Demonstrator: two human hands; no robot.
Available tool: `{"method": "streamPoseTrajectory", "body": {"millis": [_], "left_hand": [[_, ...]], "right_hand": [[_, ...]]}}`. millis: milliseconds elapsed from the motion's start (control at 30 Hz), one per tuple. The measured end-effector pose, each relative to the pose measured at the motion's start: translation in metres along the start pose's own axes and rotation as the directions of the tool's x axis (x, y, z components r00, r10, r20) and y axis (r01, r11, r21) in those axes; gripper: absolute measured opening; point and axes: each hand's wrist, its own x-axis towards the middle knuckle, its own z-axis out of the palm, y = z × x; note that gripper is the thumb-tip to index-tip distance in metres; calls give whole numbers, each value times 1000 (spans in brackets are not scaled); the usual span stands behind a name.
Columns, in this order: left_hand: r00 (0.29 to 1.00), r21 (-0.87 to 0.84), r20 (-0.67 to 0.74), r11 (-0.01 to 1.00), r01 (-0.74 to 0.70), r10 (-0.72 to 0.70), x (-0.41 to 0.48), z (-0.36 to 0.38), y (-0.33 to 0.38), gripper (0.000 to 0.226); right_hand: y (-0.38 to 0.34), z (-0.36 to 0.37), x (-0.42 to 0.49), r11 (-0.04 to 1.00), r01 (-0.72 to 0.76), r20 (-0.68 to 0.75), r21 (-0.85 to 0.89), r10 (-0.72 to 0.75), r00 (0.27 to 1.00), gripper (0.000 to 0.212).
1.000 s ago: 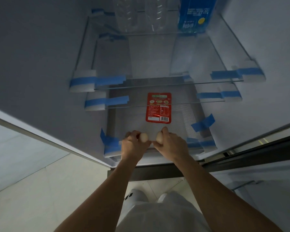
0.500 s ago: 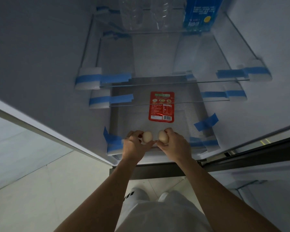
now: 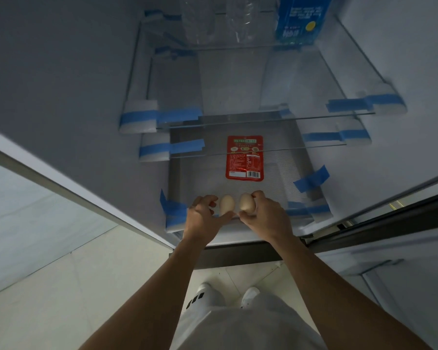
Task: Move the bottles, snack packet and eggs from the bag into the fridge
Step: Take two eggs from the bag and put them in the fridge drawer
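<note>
Two pale eggs are seen side by side, just apart, at the front edge of the fridge's lowest ribbed shelf. The right egg is gripped by the right hand, with curled fingers over its far end and the thumb under its near end. The left egg is touched at its near end by the thumb of the left hand, whose fingers are curled just beside it. Whether this egg is pinched or merely touched cannot be told. Both hands are held close together, knuckles up, with bare forearms reaching in from below.

Just beyond the eggs, a red snack packet is laid flat on the same ribbed shelf, its barcode end nearest the hands. Its far part is crossed by the front edge of a glass shelf above it. A second glass shelf is set higher. On a still higher shelf, at the top of the view, two clear bottles are stood beside a blue carton. Their details are blurred.

The shelf ends are packed with white foam blocks and fixed with strips of blue tape on both sides. Below the fridge, a pale tiled floor and a pair of white shoes are seen.
</note>
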Motion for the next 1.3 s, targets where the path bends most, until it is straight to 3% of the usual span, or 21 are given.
{"method": "streamPoseTrajectory", "body": {"millis": [133, 233, 433, 533, 633, 700, 800, 900, 1000, 1300], "left_hand": [[999, 21, 8, 999, -36, 36, 0, -11, 0, 48], [996, 135, -6, 987, -87, 89, 3, -22, -10, 39], [961, 326, 149, 905, -272, 235, 4, -27, -28, 47], [942, 370, 228, 873, -318, 247, 6, -24, -37, 51], [917, 398, 247, 830, -390, 313, 7, -22, -48, 52], [916, 426, 240, 813, -397, 322, 7, -21, -56, 55], [910, 463, 262, 785, -411, 321, 8, -20, -63, 61], [914, 473, 268, 785, -400, 305, 9, -18, -66, 66], [920, 490, 256, 780, -388, 297, 8, -16, -66, 64], [917, 482, 243, 781, -396, 315, 6, -13, -70, 64]], "right_hand": [[4, -7, -5, 1000, -14, 41, 19, 13, 999, 68], [12, -19, -14, 997, -59, 42, 59, 57, 998, 76], [27, -15, -61, 960, -183, -225, 210, 230, 947, 43], [26, 3, -81, 879, -302, -208, 369, 395, 895, 30], [29, 23, -85, 620, -462, -19, 634, 609, 793, 34], [30, 36, -82, 301, -545, 197, 782, 711, 675, 38], [26, 56, -75, -169, -535, 491, 828, 681, 544, 48], [20, 76, -62, -453, -419, 617, 787, 609, 499, 61], [19, 95, -48, -593, -326, 670, 736, 572, 473, 70], [20, 121, -25, -708, -122, 643, 696, 538, 546, 76]]}}
